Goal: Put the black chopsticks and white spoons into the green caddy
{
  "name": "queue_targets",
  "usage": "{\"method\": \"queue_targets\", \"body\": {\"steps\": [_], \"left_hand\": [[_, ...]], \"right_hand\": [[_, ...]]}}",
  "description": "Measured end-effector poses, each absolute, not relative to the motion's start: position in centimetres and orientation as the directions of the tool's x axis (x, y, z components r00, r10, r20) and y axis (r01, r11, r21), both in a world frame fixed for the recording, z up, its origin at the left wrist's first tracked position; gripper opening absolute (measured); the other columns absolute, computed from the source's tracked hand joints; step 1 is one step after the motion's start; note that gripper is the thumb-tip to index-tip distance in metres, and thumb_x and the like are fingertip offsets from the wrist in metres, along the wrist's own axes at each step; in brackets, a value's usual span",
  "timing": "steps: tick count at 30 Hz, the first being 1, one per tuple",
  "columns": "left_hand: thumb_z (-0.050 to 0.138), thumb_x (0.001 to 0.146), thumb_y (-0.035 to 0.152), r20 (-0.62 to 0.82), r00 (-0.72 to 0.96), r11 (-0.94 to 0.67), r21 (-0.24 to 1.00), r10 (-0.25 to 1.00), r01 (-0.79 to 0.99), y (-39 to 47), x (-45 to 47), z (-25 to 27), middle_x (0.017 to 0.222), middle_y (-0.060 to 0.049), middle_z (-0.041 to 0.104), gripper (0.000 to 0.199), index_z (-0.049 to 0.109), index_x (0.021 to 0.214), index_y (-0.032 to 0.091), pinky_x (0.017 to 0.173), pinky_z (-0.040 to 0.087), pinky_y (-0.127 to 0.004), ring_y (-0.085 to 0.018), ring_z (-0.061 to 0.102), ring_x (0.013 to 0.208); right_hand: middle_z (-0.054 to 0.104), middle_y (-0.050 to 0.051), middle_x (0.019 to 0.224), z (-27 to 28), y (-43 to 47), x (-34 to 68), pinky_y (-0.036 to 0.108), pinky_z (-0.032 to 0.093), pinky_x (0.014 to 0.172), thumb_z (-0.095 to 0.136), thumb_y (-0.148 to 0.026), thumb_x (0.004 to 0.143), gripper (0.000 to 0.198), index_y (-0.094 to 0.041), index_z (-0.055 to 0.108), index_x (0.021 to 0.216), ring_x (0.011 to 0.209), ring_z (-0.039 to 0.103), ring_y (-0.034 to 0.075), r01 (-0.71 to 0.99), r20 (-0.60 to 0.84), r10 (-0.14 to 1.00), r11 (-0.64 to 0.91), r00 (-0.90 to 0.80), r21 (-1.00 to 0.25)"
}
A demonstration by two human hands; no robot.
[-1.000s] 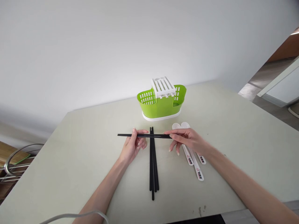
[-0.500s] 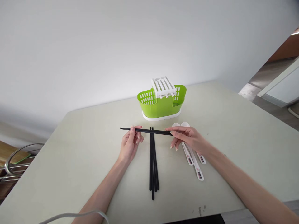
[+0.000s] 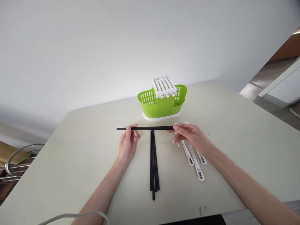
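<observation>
Chopstick [image 3: 150, 128] held crosswise: black. Chopstick bundle [image 3: 154, 162] lying flat: black. Cutlery holder [image 3: 161, 107]: lime green, slotted wall pattern, white base. Its rack insert [image 3: 163, 85]: white, slatted. Spoons [image 3: 195, 162]: white, small dark-and-red markings on handles. Surface [image 3: 82, 147]: pale beige-green. Wall [image 3: 93, 47]: plain white.

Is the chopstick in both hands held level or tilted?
Level. The chopstick runs straight across between the left hand and right hand, crosswise above the lying chopsticks.

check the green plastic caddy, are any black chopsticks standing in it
No, the green plastic caddy holds none; the black chopsticks lie on the beige table, one pair held by both hands.
</observation>
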State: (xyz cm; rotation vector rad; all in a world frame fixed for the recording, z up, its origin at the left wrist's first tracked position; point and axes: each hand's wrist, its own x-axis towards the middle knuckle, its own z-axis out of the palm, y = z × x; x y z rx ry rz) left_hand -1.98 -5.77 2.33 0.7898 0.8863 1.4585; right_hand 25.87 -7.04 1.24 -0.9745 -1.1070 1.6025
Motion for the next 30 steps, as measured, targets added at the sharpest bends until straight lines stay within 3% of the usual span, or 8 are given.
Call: {"method": "queue_targets", "body": {"steps": [20, 30], "left_hand": [[0.080, 0.090, 0.048, 0.000, -0.027, -0.013, 0.888, 1.000, -0.460, -5.73, -2.03, 1.88, 0.074, -0.001, 0.058, 0.041, 0.081, 0.107, 0.011, 0.060, 0.046, -0.023, -0.007, 0.041, 0.059], [0.083, 0.087, 0.045, 0.017, -0.070, -0.048, 0.882, 0.997, -0.468, -5.37, -2.23, 1.84, 0.079, -0.002, 0.059, 0.036, 0.082, 0.103, 0.012, 0.058, 0.045, -0.022, -0.006, 0.039, 0.059]], "right_hand": [[0.081, 0.011, 0.095, 1.94, -7.17, 25.53, 0.035, 0.061, 0.059, 0.087, -0.056, 0.081, 0.039, -0.019, 0.079, 0.094, 0.060, 0.067, 0.016, -0.216, -0.058, 0.990, -0.085, -0.126, -0.973], [0.080, 0.010, 0.093, 1.96, -6.95, 25.69, 0.033, 0.061, 0.056, 0.088, -0.057, 0.078, 0.041, -0.019, 0.079, 0.090, 0.059, 0.066, 0.014, -0.209, -0.040, 0.996, -0.056, -0.083, -0.976]]}}
